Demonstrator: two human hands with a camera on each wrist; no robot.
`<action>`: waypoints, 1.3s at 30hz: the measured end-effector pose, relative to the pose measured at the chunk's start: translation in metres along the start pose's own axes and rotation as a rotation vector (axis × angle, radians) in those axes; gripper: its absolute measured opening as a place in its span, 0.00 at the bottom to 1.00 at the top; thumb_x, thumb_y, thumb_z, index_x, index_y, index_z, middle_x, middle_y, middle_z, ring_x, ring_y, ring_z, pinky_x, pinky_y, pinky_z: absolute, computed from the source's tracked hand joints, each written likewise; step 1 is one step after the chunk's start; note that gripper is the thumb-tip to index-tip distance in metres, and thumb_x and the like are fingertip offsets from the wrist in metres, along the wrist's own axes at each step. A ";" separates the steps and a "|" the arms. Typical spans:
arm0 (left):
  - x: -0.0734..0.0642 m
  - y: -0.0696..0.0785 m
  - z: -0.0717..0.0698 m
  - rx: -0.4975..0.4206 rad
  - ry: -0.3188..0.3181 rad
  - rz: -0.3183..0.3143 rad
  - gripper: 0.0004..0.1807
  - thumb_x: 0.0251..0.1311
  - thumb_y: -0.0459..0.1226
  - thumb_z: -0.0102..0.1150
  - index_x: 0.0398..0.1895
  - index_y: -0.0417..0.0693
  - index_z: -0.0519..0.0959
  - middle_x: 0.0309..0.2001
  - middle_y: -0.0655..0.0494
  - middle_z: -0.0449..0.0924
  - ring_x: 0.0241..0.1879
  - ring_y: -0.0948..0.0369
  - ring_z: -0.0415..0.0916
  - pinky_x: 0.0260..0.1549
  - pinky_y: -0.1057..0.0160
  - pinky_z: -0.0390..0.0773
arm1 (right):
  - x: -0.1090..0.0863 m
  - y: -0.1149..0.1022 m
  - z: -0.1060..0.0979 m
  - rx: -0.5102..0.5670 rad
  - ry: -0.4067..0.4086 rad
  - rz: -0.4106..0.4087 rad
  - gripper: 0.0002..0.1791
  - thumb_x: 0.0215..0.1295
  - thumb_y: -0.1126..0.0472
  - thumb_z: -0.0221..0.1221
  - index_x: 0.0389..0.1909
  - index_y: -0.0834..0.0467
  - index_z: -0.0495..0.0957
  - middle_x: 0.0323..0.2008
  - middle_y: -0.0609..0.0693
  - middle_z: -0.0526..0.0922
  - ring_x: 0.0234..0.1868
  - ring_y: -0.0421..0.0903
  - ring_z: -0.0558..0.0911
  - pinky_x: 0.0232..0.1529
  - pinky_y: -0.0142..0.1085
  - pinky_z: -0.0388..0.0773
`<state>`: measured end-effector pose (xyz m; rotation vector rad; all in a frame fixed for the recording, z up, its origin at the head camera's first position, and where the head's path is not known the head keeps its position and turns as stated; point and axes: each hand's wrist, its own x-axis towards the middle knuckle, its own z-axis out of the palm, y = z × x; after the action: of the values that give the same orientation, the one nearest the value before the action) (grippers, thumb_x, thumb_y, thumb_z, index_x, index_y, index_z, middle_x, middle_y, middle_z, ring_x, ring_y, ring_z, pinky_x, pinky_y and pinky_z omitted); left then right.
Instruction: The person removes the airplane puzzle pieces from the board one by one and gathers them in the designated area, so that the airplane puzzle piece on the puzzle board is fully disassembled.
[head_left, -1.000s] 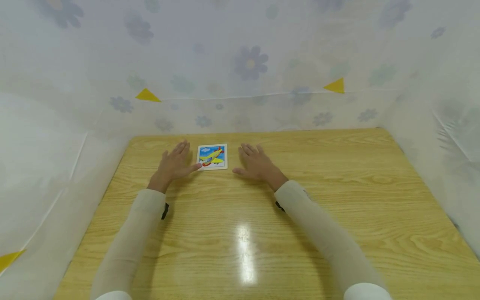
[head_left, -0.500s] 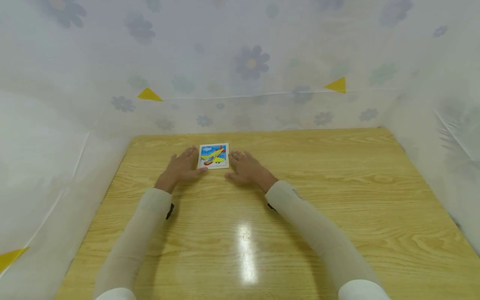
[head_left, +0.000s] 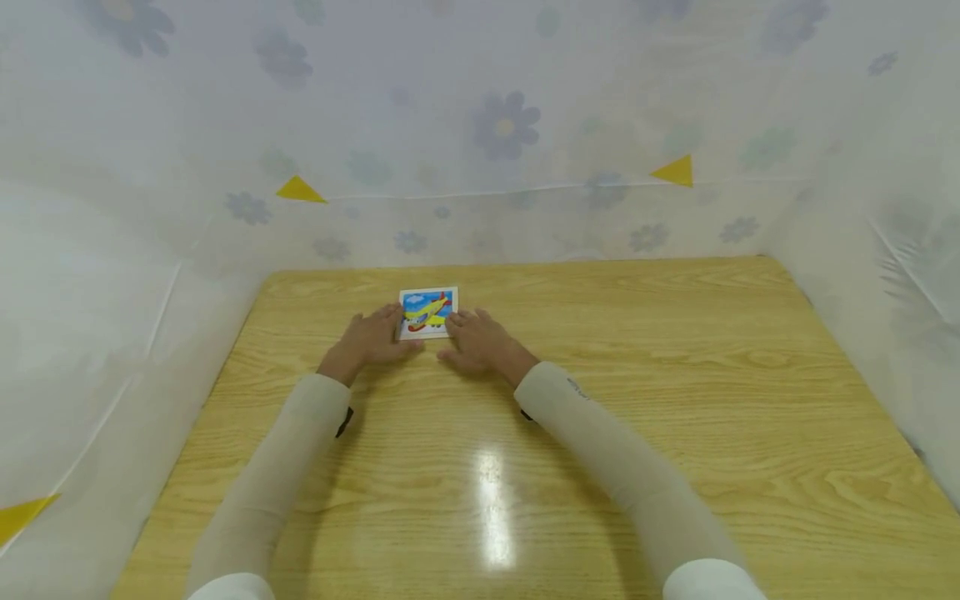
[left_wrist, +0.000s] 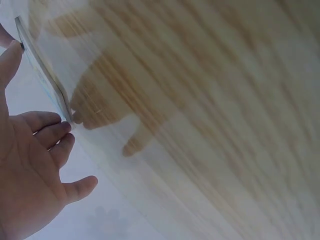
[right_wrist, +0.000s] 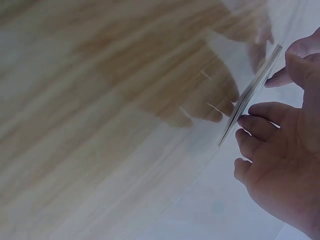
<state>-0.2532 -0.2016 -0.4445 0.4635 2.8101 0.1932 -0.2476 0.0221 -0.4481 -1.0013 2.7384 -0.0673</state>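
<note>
A thin square picture board [head_left: 427, 310] with a yellow airplane on a blue sky and a white border lies near the table's far side. My left hand [head_left: 371, 335] is at its left edge, thumb stretched along the near edge. From the other side, my right hand [head_left: 486, 343] has its fingertips at the right edge, overlapping the border slightly. In the left wrist view, the board [left_wrist: 47, 79] shows edge-on with the fingertips right at it. The right wrist view likewise shows the board's edge [right_wrist: 247, 98], with relaxed fingers against it.
The wood-grain table [head_left: 675, 375] has a glossy surface that mirrors the hands. A white flowered curtain [head_left: 570, 108] hangs behind its far edge and at both sides, with yellow triangles [head_left: 300, 190] on it.
The right hand has moved left until its fingertips reach the board's right edge. My left hand has shifted slightly right and nearer against the left edge. The board has hardly moved.
</note>
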 end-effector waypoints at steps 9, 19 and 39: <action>-0.001 0.004 -0.001 0.024 -0.009 0.009 0.50 0.61 0.65 0.44 0.73 0.36 0.48 0.74 0.41 0.48 0.73 0.46 0.48 0.64 0.32 0.51 | 0.002 -0.001 0.000 -0.037 -0.026 0.013 0.39 0.71 0.37 0.39 0.72 0.62 0.54 0.73 0.56 0.55 0.74 0.52 0.55 0.73 0.49 0.50; 0.004 0.010 0.001 0.022 -0.006 0.028 0.51 0.61 0.67 0.42 0.73 0.36 0.48 0.74 0.41 0.48 0.74 0.46 0.47 0.64 0.33 0.50 | -0.005 0.004 -0.004 -0.007 -0.038 0.045 0.39 0.72 0.39 0.39 0.72 0.62 0.54 0.73 0.56 0.55 0.74 0.53 0.55 0.73 0.49 0.49; 0.024 0.049 0.004 0.004 -0.034 0.079 0.51 0.60 0.68 0.41 0.73 0.40 0.49 0.75 0.45 0.47 0.74 0.49 0.46 0.66 0.35 0.49 | -0.036 0.040 0.001 0.052 0.001 0.086 0.38 0.71 0.40 0.44 0.69 0.65 0.58 0.72 0.59 0.57 0.73 0.55 0.56 0.73 0.49 0.49</action>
<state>-0.2591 -0.1470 -0.4460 0.5740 2.7618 0.1942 -0.2459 0.0760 -0.4471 -0.8692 2.7618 -0.1237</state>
